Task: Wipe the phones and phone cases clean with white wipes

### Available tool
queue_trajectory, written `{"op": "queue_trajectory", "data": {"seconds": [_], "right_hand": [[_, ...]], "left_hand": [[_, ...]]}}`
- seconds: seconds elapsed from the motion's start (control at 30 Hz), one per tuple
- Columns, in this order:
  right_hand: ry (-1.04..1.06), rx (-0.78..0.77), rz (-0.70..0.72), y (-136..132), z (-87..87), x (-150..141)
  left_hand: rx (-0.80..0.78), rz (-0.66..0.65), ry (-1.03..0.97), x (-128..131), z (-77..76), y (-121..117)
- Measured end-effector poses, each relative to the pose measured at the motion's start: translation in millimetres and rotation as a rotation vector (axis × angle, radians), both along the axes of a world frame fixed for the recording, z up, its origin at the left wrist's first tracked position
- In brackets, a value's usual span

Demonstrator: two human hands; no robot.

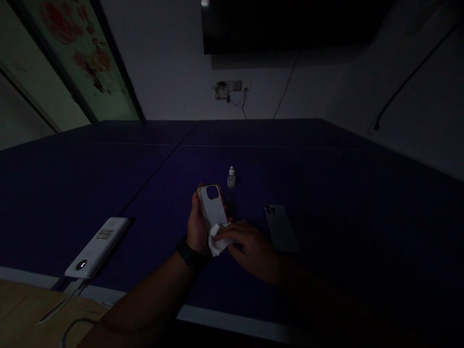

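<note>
Pale grey-white inside and brownish at the rim, the case (213, 209) is held tilted above the near-middle part of the blue table (155, 154), its camera cutout at the far right corner. The left hand (196, 231) grips its left side; the right hand (250, 245) holds a crumpled white tissue (216, 246) at its near end. Farther off stands a small clear bottle (231, 181), white-capped and labelled; its contents are too dim to tell. Right of the case lies a phone (282, 228), camera side up.

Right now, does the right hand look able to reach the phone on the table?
Probably yes: the phone lies close beside the right hand, and nothing visible stands between them, though that hand is occupied with a white wipe.
</note>
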State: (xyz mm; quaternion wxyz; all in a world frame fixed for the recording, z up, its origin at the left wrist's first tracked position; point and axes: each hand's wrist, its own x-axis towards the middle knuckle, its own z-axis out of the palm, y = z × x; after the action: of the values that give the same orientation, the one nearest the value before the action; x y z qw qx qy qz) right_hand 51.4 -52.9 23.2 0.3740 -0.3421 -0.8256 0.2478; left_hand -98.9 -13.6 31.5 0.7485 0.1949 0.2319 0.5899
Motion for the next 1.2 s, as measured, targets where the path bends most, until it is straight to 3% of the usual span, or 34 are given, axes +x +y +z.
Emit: {"op": "queue_trajectory", "data": {"seconds": [0.1, 0.17, 0.23, 0.3, 0.37, 0.43, 0.5, 0.6, 0.7, 0.87, 1.07, 1.2], "right_hand": [[0.208, -0.224, -0.235, 3.3, 4.5, 0.2], [0.282, -0.292, -0.43, 6.7, 9.2, 4.6], [0.305, -0.241, -0.613, 9.9, 12.7, 12.0], [0.306, -0.079, -0.736, 11.7, 13.3, 20.0], [0.243, 0.13, -0.687, 12.3, 11.6, 25.1], [0.089, 0.309, -0.494, 12.5, 9.0, 25.2], [-0.098, 0.406, -0.312, 12.3, 7.2, 21.0], [-0.324, 0.443, -0.205, 9.9, 7.9, 12.6], [-0.453, 0.423, -0.229, 4.7, 11.0, 7.9], [-0.478, 0.412, -0.359, -1.0, 11.8, 5.2], [-0.347, 0.489, -0.315, 7.2, 7.1, 7.3], [-0.253, 0.636, -0.269, 10.4, 12.1, 19.7]], "left_hand": [[0.001, 0.046, 0.034, 4.4, 4.1, -0.1], [-0.039, 0.0, 0.013, 6.7, 5.1, -1.4], [-0.069, -0.105, -0.007, 7.8, 3.9, -3.5], [-0.065, -0.231, -0.023, 8.2, 1.1, -5.6], [-0.063, -0.327, -0.032, 9.4, -1.4, -7.4], [-0.08, -0.334, -0.033, 12.1, -2.8, -8.4], [-0.11, -0.286, -0.033, 15.6, -2.8, -8.9], [-0.156, -0.237, -0.055, 19.6, -1.4, -9.2], [-0.179, -0.251, -0.032, 20.2, -0.9, -9.7], [-0.15, -0.314, 0.0, 19.2, -7.3, -10.3], [-0.099, -0.38, -0.018, 19.5, -10.4, -9.8], [-0.087, -0.363, 0.012, 18.4, -6.8, -11.3]]}}
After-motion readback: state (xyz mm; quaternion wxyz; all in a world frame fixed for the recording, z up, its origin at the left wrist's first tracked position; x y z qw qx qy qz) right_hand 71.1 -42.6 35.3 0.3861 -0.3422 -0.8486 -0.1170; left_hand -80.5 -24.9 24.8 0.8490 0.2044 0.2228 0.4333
